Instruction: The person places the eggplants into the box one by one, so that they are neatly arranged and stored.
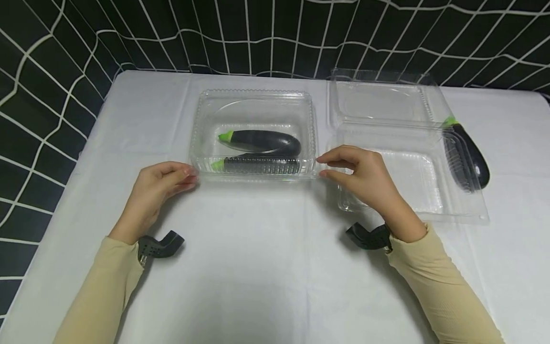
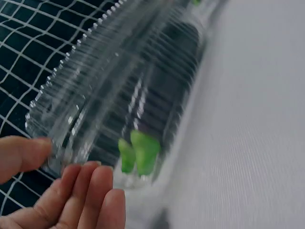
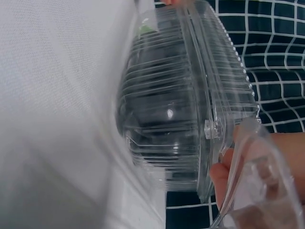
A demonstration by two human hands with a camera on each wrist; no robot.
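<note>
White cloth over the tabletop (image 1: 240, 267), black backdrop with a white grid behind it, pretty plain setup

So the closed clamshell box (image 1: 253, 136) sits right between the two hands, just past the fingertips. It's got an eggplant (image 1: 262, 141) inside, dark with a green stem end, and the lid looks down over it. Left hand (image 1: 156, 188) is at the box's near left corner, thumb and fingers loosely curled with the tips right at the rim; in the left wrist view the thumb is on the rim and the fingers are just under it, so I'd call it a light pinch. Right hand (image 1: 363, 177) is at the near right corner, thumb and forefinger nipping the edge there

Just beyond and outside the right hand there's a second clamshell, the open box (image 1: 408, 143), lid flipped back, nothing in it. Another eggplant, the loose eggplant (image 1: 470, 155), lies on the far side of that one, partly behind its clear wall

My read on progress: about halfway. One eggplant boxed and its lid closed or being pressed closed (can't tell if the snaps have fully caught), the other eggplant not boxed yet and its box waiting open
</note>
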